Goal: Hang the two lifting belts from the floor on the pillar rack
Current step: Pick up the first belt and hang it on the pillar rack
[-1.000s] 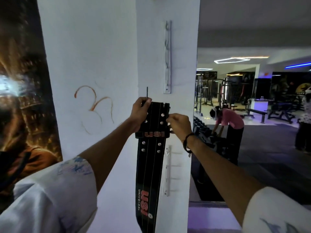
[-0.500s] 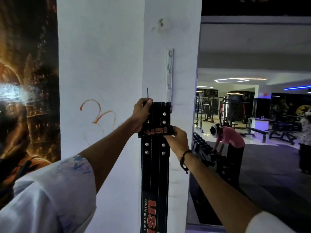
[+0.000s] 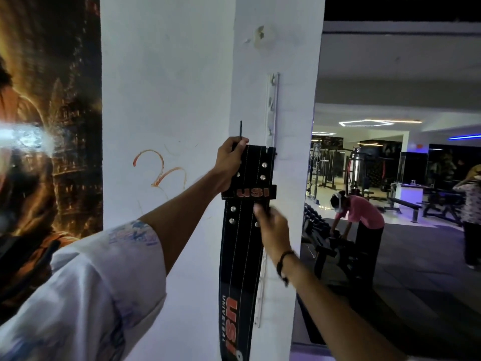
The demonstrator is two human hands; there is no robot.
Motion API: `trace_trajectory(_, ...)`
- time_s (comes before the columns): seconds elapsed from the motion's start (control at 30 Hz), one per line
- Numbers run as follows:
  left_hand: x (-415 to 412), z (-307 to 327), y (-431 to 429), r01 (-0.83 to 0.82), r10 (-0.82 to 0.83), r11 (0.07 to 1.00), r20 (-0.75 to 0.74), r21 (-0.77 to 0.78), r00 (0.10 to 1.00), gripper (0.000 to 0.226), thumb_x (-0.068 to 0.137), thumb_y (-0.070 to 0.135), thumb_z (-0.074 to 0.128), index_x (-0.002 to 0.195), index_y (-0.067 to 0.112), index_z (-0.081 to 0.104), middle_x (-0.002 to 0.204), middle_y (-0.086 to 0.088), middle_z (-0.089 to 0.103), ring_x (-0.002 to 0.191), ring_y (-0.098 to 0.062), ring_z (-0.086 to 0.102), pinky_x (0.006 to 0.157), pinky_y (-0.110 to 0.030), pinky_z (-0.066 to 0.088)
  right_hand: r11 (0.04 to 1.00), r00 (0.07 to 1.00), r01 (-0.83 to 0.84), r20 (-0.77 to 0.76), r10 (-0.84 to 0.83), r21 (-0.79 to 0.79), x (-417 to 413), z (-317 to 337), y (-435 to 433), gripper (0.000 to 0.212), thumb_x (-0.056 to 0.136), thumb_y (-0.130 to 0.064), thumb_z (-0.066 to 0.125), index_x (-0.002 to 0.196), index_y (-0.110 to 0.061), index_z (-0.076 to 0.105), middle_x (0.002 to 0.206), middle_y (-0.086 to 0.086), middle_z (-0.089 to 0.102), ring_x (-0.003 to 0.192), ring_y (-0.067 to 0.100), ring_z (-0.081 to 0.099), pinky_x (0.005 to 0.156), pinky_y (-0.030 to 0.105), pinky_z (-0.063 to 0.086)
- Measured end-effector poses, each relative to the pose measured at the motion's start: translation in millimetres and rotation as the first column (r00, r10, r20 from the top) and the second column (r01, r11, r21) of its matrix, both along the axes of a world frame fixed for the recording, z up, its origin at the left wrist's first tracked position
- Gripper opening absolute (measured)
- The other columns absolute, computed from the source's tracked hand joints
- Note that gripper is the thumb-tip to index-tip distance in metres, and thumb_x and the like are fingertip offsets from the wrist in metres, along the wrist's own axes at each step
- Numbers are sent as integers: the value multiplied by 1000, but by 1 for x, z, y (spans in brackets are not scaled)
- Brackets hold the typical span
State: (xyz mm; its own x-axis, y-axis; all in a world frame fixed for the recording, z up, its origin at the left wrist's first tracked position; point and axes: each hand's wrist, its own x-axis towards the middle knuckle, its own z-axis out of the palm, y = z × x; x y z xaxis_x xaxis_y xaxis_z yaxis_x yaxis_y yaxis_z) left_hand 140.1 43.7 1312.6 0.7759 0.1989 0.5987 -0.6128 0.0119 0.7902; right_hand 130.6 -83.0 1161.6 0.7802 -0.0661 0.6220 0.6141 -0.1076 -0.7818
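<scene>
A black lifting belt [image 3: 242, 256] with orange USI lettering hangs down the white pillar [image 3: 294, 178]. Its buckle end sits level with the bottom hook of the upper white rack [image 3: 272, 108], and a thin prong sticks up beside it. My left hand [image 3: 229, 162] grips the belt's top left corner. My right hand [image 3: 270, 227] rests against the belt's right edge just below the USI loop, fingers curled on it and motion-blurred. A second white rack [image 3: 261, 290] runs lower down, partly hidden behind the belt. Only one belt is in view.
A large poster [image 3: 49, 152] covers the wall to the left. To the right the gym floor opens out, with a person in a pink top [image 3: 359, 222] bending over a dumbbell rack [image 3: 325, 241], benches and machines behind, and another person [image 3: 471, 212] at the far right.
The belt's top has risen to the upper rack's bottom hook. My right hand slid down from the belt's top right corner to below the USI loop. My left hand kept its grip.
</scene>
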Motion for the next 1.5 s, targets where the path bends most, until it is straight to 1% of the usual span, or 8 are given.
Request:
trace_trajectory(0.1,-2,10,1,9,-8,1000,12,-27,1000,16,101,26,53,110,17,62,86,-1,56,67,-12,54,62,-31,52,997,992,-24,-129,14,-73,-18,-68,-6,60,76,-73,55,64,-15,43,53,-14,37,52,5,32,54,21,27)
trace_trajectory(0.23,-2,3,-4,71,-70,995,-16,66,997,20,102,29,51,114,16,61,91,-4,57,76,-17,55,66,-33,52,1000,983,-12,-184,8,-23,-14,-23,-7,53,84,-58,64,57,-23,34,48,-13,30,46,6,28,48,21,23)
trace_trajectory(0.5,2,-7,4,32,-34,992,14,119,999,20,104,28,45,114,16,58,98,-3,59,84,-13,56,70,-24,52,995,994,77,67,-81,56,17,75,-11,35,90,-49,62,86,-15,71,86,9,73,82,22,66,76,35,52)
trace_trajectory(0.7,3,10,-2,33,-35,997,29,67,999,26,103,24,47,120,12,62,94,-2,59,77,-12,58,66,-24,55,997,998,32,60,-37,74,10,61,-1,12,93,-34,62,89,-23,62,75,-2,62,60,7,56,54,19,50)
trace_trajectory(0.93,4,13,3,58,-57,997,-8,51,998,26,104,27,48,122,16,62,96,-4,60,75,-13,58,62,-24,56,990,998,-17,-63,8,-141,-5,-1,-14,42,90,-46,63,90,-4,61,63,-5,53,54,7,47,52,17,37)
trace_trajectory(1.1,9,4,11,58,-58,993,-11,100,998,29,101,34,50,121,15,61,100,-3,63,84,-14,61,70,-25,53,984,998,-46,39,54,-172,-7,64,-17,25,94,-32,61,116,-20,61,101,-5,70,71,-8,63,61,7,46)
trace_trajectory(1.23,8,-4,22,57,-55,995,-25,83,998,32,101,36,50,123,15,60,106,-4,65,89,-14,63,74,-26,54,938,1000,-20,-2,20,-347,2,80,-19,28,89,-34,62,117,-31,58,106,-6,71,97,16,67,87,35,54)
trace_trajectory(1.5,-3,-1,17,-8,-18,971,106,239,994,37,104,28,44,140,19,42,114,-2,61,100,-14,62,80,-23,54,965,998,-54,46,44,255,-2,93,9,20,98,-29,54,116,-25,62,105,3,71,89,21,68,70,32,55)
